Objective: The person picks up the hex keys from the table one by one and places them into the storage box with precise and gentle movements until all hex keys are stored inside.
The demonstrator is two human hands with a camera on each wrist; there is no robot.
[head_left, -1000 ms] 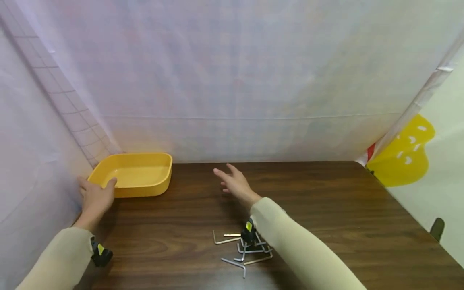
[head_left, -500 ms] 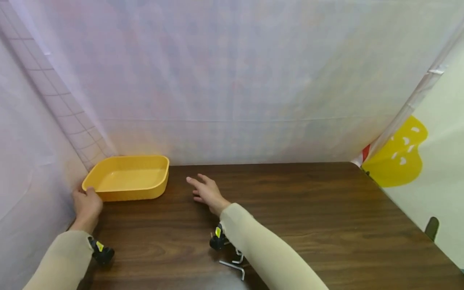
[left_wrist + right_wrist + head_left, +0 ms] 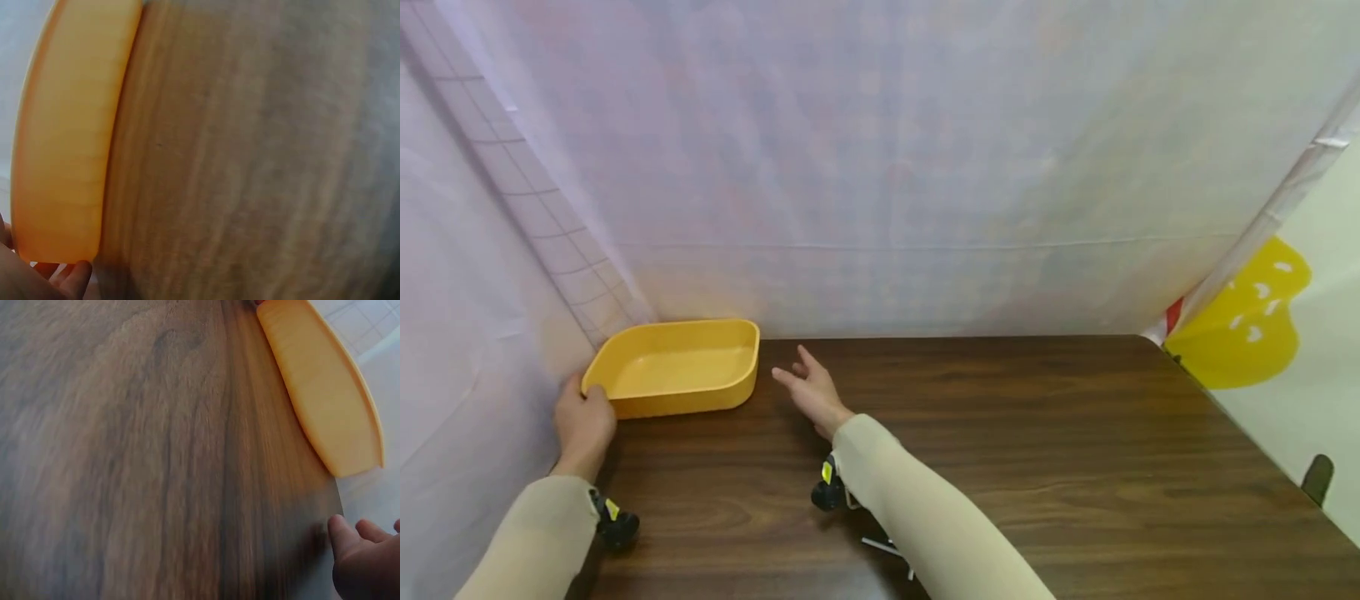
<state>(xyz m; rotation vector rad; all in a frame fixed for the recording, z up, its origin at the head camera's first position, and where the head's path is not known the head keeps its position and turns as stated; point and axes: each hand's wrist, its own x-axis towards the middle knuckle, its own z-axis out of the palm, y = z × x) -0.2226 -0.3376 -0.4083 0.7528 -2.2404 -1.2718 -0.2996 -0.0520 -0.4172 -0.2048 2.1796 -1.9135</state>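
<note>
A yellow plastic tray (image 3: 685,402) stands at the table's far left corner, with nothing seen inside it. My left hand (image 3: 583,425) grips its near left corner, the thumb by the rim. In the left wrist view, fingertips (image 3: 76,278) show at the tray's end (image 3: 69,156). To the right of the tray, and apart from it, my right hand (image 3: 815,398) is held out with its fingers spread and holds nothing. The right wrist view has that hand (image 3: 369,562) close to the tray's free end (image 3: 331,394). Bent metal hex keys (image 3: 880,546) lie mostly hidden beneath my right forearm.
The dark wood-look table (image 3: 1037,442) extends to the right. White curtain sheets (image 3: 887,167) hang behind and at the left side. A yellow printed shape (image 3: 1247,333) is on the sheet at the right. A small camera sits on each wrist.
My left hand has closed on the tray's corner. My right hand has moved left toward the tray, and its forearm now covers most of the hex keys.
</note>
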